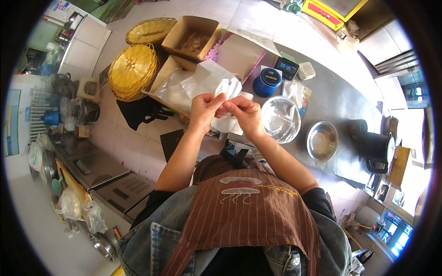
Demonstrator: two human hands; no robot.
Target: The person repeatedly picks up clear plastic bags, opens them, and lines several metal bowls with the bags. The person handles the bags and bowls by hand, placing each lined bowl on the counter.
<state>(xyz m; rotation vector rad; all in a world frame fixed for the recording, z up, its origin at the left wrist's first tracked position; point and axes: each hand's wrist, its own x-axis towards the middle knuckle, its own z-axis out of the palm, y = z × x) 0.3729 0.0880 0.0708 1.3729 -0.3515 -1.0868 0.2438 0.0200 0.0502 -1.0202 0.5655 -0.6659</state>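
My left hand (206, 109) and my right hand (246, 115) meet above the near edge of a metal counter (345, 103), thumbs and forefingers pinched together. Between them is a clear thin plastic piece (228, 88), perhaps a glove or a bag; its exact kind I cannot tell. Behind the hands, a cardboard box (176, 63) holds translucent plastic bags (183, 86). A steel bowl lined with clear plastic film (281, 119) stands to the right of my right hand. Beyond it are a blue round-topped device (267, 82) and a digital timer or scale (286, 68) with a lit display.
Stacked yellow woven baskets (133, 70) and an open cardboard box (191, 38) stand at the back left. A purple-edged container (240, 55) is behind the bags. Rightward are a steel bowl (322, 141) and a dark pitcher (378, 151). A black bag (140, 112) hangs at left.
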